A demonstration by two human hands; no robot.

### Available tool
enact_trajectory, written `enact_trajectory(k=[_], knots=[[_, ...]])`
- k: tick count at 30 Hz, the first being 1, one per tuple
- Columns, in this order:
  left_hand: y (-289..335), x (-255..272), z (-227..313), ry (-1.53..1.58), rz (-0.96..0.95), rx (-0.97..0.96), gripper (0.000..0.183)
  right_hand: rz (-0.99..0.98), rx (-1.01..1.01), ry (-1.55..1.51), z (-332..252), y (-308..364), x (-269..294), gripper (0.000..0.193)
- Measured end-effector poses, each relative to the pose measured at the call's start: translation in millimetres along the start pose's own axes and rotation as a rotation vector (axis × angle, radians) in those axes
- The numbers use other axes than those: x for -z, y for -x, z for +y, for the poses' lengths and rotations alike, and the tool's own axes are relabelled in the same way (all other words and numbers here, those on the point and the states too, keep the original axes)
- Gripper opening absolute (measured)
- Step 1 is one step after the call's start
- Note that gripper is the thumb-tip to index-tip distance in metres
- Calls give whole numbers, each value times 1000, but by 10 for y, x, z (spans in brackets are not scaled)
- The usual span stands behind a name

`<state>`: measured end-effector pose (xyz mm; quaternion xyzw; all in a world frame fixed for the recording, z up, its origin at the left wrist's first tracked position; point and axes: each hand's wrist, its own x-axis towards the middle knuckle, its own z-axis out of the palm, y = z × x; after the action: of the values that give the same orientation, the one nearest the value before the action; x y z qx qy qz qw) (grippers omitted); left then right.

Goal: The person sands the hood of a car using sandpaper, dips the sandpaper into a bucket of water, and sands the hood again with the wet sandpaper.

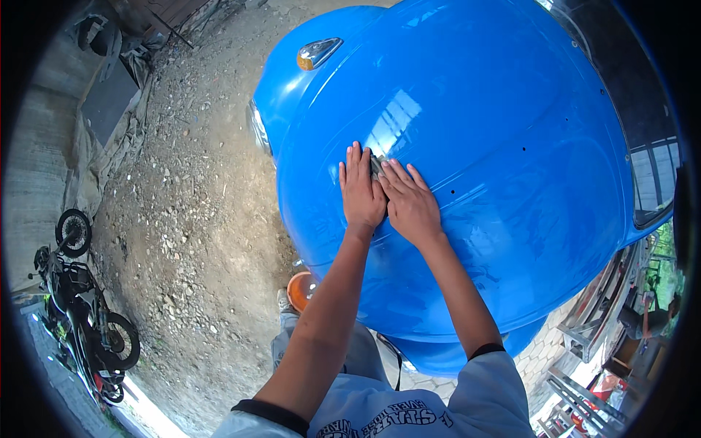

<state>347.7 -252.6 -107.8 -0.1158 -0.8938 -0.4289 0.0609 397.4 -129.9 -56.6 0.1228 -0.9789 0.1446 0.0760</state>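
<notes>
Both hands lie flat on the glossy blue front lid of a rounded car (511, 95). My left hand (362, 193) has its fingers stretched away from me, its palm down on the paint. Angled toward it, my right hand (413, 210) is also flat, its fingers straight and pointing up and left. A small dark grey piece (377, 166), perhaps a cloth or pad, shows between the hands and lies partly under them; its full shape is hidden. Dull smears mark the paint near my right forearm. Small dark holes dot the lid to the right of my hands.
An orange bucket (298, 291) stands on the ground by my leg. The car's turn signal (320, 54) juts from the far fender, and its windshield (650, 146) is at right. A motorcycle (91, 321) is parked at left on gravelly ground. Metal frames (584, 394) stand at lower right.
</notes>
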Motion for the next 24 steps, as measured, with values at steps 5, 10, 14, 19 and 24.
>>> enact_trajectory(k=[5, 10, 14, 19, 24], knots=[[80, 118, -193, 205, 99, 0, 53, 17, -16, 91, -250, -8, -161, 42], [1040, 229, -1017, 225, 49, 210, 57, -159, 133, 93, -932, 444, -735, 39], [2282, 450, -2365, 457, -38, 521, 64, -301, 379, 84, -1553, 452, -1396, 36], [2357, 504, -2210, 562, -267, 747, 66, -537, 470, 23, -1147, 394, -934, 38], [2263, 473, -1914, 578, -297, 792, 71, -334, 211, 143, -538, 176, 75, 45]])
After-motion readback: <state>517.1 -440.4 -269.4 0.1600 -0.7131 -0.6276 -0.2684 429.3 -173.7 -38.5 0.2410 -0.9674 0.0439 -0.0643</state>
